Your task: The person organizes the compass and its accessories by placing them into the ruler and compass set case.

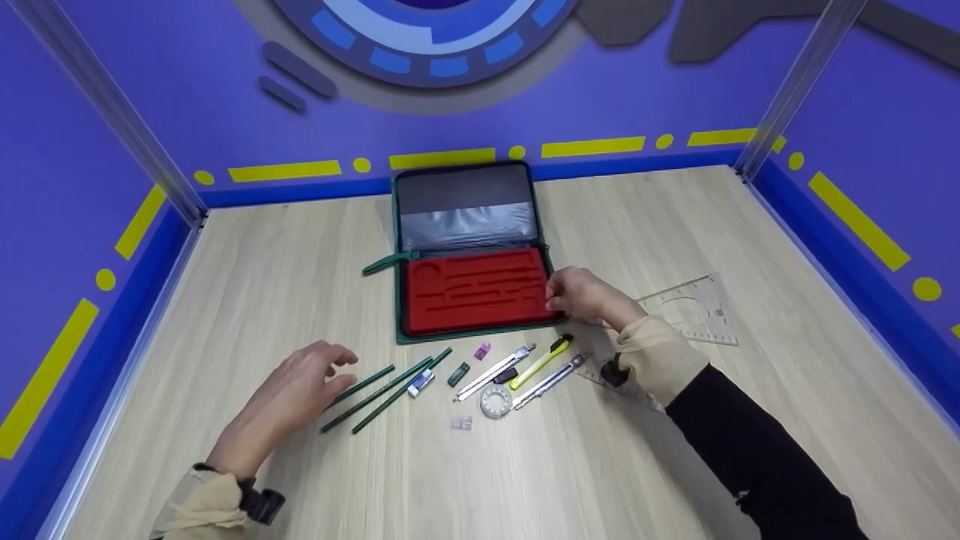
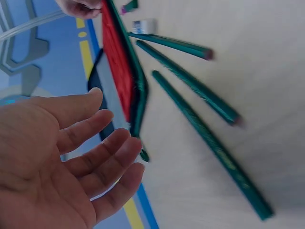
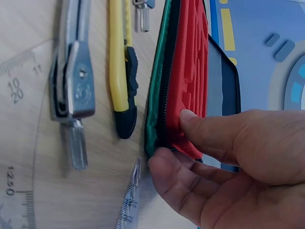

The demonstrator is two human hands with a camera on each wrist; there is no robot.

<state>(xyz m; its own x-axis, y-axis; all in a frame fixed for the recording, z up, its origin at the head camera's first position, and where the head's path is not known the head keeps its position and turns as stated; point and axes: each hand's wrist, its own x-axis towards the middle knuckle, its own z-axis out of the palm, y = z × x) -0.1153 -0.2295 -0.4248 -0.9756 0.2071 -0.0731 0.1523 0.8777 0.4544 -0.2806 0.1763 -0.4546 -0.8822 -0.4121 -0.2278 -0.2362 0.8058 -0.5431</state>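
Note:
An open zip case (image 1: pixel 400 225) lies with its lid back, a red moulded tray (image 1: pixel 487 309) inside its base. At the case's right front corner is my right hand (image 1: pixel 585 294). The right wrist view shows that hand's thumb on the tray's edge and its fingers around the green corner (image 3: pixel 151 143), gripping the case between them. My left hand (image 1: pixel 296 394) hovers over the near ends of several green pencils (image 1: pixel 379 394). Its fingers are loosely bent with nothing in them, as the left wrist view shows.
In front of the case lie an eraser (image 1: pixel 421 383), a pink sharpener (image 1: pixel 482 351), compasses (image 1: pixel 491 375), a yellow cutter (image 1: pixel 536 367), a white round tape-like ring (image 1: pixel 496 402) and a small clear piece (image 1: pixel 462 424). A transparent set square (image 1: pixel 720 322) is at right. Blue walls enclose the table.

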